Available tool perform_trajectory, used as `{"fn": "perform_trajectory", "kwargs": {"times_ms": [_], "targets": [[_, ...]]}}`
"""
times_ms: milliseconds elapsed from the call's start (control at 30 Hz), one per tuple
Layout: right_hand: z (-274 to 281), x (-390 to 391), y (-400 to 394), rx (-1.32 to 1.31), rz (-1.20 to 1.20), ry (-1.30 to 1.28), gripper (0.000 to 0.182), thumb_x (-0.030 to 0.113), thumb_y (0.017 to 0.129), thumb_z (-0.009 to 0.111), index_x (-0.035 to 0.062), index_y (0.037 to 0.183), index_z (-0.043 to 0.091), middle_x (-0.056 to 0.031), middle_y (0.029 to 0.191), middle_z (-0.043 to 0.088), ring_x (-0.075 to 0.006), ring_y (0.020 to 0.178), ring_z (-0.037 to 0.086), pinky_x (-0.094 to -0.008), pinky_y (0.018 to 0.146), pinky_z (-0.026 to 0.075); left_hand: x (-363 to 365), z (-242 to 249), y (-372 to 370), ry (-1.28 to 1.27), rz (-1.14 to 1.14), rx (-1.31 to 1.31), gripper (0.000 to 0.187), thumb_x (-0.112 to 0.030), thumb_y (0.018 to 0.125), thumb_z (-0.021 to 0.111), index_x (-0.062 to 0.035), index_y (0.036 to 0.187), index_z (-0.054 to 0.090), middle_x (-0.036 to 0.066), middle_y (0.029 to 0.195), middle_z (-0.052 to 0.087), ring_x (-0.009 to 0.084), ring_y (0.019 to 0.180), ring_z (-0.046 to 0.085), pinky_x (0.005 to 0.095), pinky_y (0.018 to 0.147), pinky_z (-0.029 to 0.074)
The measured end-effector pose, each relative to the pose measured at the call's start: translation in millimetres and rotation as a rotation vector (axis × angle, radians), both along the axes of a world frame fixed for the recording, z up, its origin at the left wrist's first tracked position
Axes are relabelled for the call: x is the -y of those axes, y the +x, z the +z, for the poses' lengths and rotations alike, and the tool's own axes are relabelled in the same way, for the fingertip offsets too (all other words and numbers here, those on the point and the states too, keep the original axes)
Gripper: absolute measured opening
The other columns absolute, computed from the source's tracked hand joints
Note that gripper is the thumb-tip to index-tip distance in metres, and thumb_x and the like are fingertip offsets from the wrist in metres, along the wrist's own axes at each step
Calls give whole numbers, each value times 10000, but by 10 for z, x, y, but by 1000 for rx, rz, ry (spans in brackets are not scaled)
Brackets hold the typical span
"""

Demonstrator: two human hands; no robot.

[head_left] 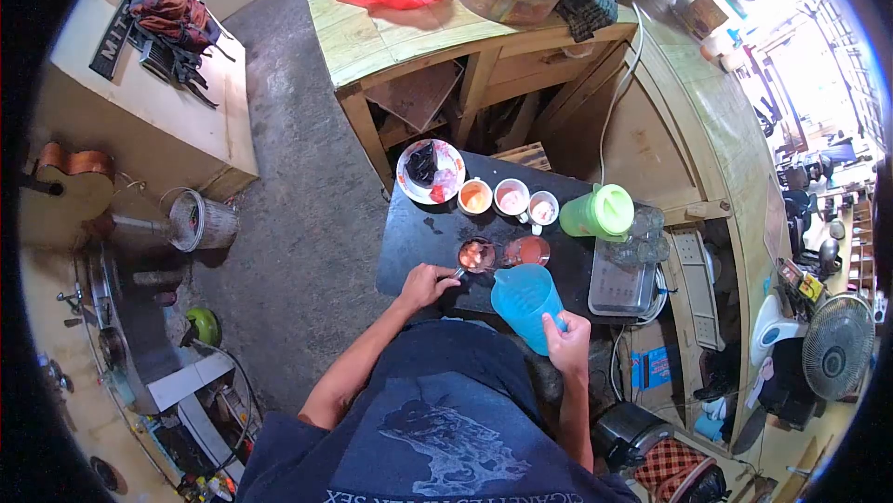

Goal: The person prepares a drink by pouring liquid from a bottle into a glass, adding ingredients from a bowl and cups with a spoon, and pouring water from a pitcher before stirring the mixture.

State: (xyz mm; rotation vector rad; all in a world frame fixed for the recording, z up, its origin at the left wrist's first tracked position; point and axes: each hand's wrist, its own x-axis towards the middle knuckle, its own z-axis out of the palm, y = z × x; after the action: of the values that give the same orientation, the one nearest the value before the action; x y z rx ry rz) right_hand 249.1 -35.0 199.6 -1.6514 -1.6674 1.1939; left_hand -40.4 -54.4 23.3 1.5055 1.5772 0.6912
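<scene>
My right hand [568, 343] grips the handle of a blue plastic pitcher [526, 302], which is tilted with its spout near the glasses. The fingers of my left hand [430, 287] are closed at the handle of a glass mug [477, 255] holding pale and reddish pieces. Beside that mug stands a glass [528, 251] with reddish-pink contents, close to the pitcher's spout. Behind them is a row of cups: one with orange contents [474, 196], one pinkish [512, 198] and one with whitish-pink contents [543, 208]. All stand on a dark low table [409, 247].
A plate [406, 166] with a black plastic bag stands at the table's far left. On the right are a green lidded pitcher [581, 215], a clear plastic tray [618, 291] and upturned glasses [642, 241]. A wooden counter [358, 42] stands behind, and a fan [837, 345] far right.
</scene>
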Motion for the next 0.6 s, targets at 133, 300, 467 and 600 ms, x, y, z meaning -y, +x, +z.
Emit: {"fn": "perform_trajectory", "kwargs": {"times_ms": [133,300,467,600], "targets": [[-26,17,1,-10,0,-21,330,110,864,670,-21,615,496,-12,545,440,-60,563,390,-317,474,319,8,-19,3,0,4,-4,271,-327,851,702,-105,996,755,160,887,712,351,831,685,419,728,528],[52,-7,-54,-27,-31,-47,341,119,859,676,-26,611,492,-25,537,433,-66,558,390,-327,475,325,-1,-67,0,-9,-7,-21,268,-329,849,704,-112,998,757,164,866,708,354,818,685,418,717,526],[4,-15,22,50,14,-20,341,117,855,672,-34,614,484,-57,533,425,-76,561,378,-342,478,322,-10,56,1,-30,-6,-42,265,-314,846,707,-108,1007,753,165,866,706,350,816,685,415,715,525],[55,-31,-1,43,15,-4,337,113,851,672,-38,617,482,-81,530,420,-81,563,375,-346,480,323,-16,138,13,-55,12,-37,260,-300,843,709,-108,1014,750,164,876,706,350,821,684,415,718,524]]}}
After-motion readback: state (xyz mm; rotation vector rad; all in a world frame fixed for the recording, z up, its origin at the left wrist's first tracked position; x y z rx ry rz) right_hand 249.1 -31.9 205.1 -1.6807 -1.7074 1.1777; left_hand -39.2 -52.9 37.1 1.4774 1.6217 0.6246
